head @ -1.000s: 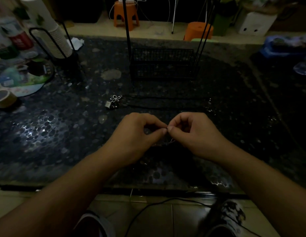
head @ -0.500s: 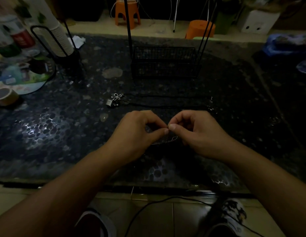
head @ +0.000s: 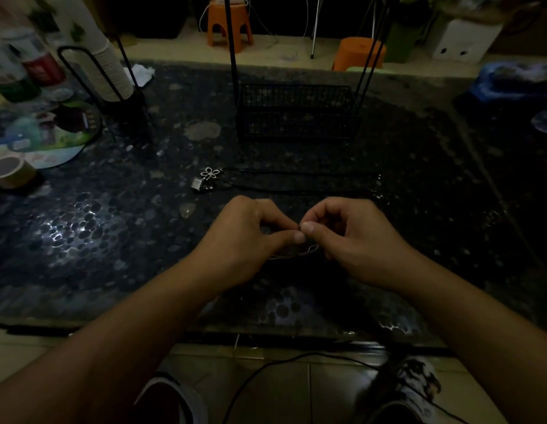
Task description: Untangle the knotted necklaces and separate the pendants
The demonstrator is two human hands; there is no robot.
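Item: knotted necklace strand (head: pixel 299 254), thin pale metal, centre of the frame, held just above the dark pebbled surface (head: pixel 119 240). A short wavy loop of it shows below the two thumbs; the knot itself is hidden between the fingertips

Grip, left hand (head: pixel 250 237): thumb and forefinger closed in a pinch on the strand, other fingers curled under

Grip, right hand (head: pixel 351 237): thumb and forefinger likewise pinched on the strand, thumb tip touching the left thumb tip

Handling, by judgement: very light, limp, slippery, fine enough to kink or snap under a hard pull. Best taken at the loops on either side of the knot, with fingertip or nail, and eased apart instead of tugged. Dim light makes the links hard to read

Second lot: flower pendant (head: pixel 210 172) and a small square pendant (head: pixel 198 183) just beside it, left of centre, beyond the hands. Dark cords (head: pixel 296 188) run rightward from them, laid out nearly straight and well apart from the held strand; these look already freed

Surroundings: black wire basket (head: pixel 296 111) at upper centre; stack of paper cups (head: pixel 91 53) in a wire holder at upper left; tape roll (head: pixel 10 172) at the left edge; orange stools (head: pixel 229 24) on the floor beyond; cable and the person's shoes at the bottom of the frame
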